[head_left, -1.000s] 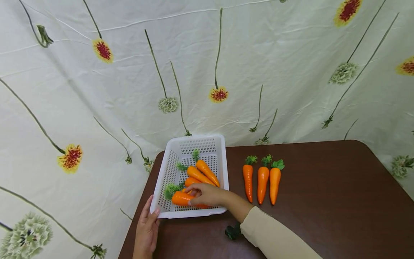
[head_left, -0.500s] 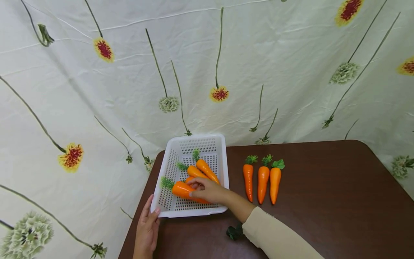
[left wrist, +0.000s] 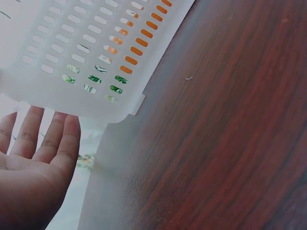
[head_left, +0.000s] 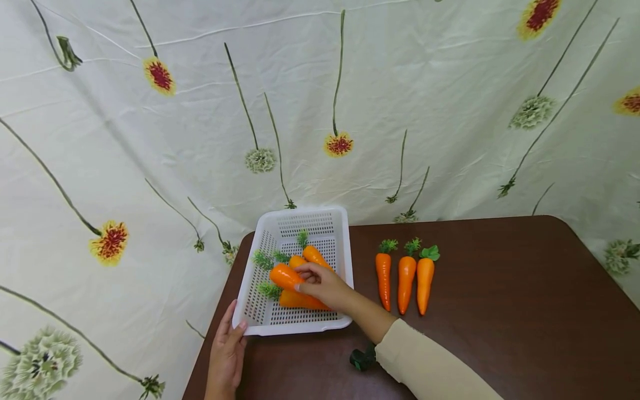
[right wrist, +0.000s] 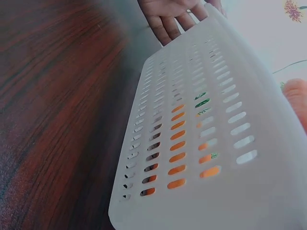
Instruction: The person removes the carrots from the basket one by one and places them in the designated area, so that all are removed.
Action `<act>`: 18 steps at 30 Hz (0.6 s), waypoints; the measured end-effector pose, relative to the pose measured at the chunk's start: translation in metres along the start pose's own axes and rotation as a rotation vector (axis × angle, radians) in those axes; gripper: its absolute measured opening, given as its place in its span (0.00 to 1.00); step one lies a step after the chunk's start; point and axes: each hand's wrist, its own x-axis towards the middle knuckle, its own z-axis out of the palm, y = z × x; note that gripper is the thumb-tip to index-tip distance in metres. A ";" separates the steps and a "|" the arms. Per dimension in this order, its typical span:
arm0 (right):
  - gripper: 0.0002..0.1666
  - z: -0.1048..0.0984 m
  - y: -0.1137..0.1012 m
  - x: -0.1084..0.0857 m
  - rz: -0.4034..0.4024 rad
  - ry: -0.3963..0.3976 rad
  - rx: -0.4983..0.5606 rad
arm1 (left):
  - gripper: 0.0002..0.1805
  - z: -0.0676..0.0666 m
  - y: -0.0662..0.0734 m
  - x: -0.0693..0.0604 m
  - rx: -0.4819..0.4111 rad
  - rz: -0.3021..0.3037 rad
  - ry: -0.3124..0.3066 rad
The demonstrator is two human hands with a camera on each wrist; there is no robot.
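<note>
In the head view a white plastic basket [head_left: 348, 250] with slotted walls sits at the table's left end. My left hand [head_left: 227, 350] grips its near-left corner, thumb over the rim. The left wrist view has the fingers [left wrist: 67, 139] against the outside of the basket. Over the basket my right hand [head_left: 325, 289] pinches an orange carrot [head_left: 286, 276], its green top pointing left. Another carrot [head_left: 300, 300] lies just below it in the basket, and further ones, such as this carrot [head_left: 315, 255], lie behind, partly covered by the hand. Only a fingertip [right wrist: 298, 96] appears in the right wrist view.
Right of the basket, a carrot [head_left: 383, 280], a second carrot [head_left: 406, 283] and a third carrot [head_left: 425, 284] lie side by side on the dark brown table [head_left: 500, 289]. A dark object [head_left: 362, 358] shows beside the right sleeve. Flowered cloth [head_left: 380, 83] hangs behind the table.
My right hand has moved slightly up and away with a carrot, uncovering another carrot beneath it. My left hand has stayed at the basket's corner. The row of carrots is unchanged.
</note>
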 end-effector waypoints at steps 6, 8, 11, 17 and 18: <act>0.26 -0.006 -0.005 -0.002 -0.023 0.057 0.021 | 0.34 0.002 -0.002 0.002 0.013 0.003 0.011; 0.26 -0.009 -0.007 -0.003 -0.027 0.073 0.027 | 0.34 0.003 -0.002 0.003 0.017 0.001 0.015; 0.26 -0.012 -0.009 -0.005 -0.032 0.089 0.024 | 0.33 0.003 -0.003 0.004 0.020 -0.001 0.016; 0.27 -0.018 -0.008 -0.011 -0.049 0.122 0.023 | 0.33 0.002 -0.002 0.002 0.005 0.002 0.003; 0.27 -0.019 -0.008 -0.012 -0.050 0.132 0.029 | 0.33 0.001 -0.002 0.002 0.004 0.003 0.002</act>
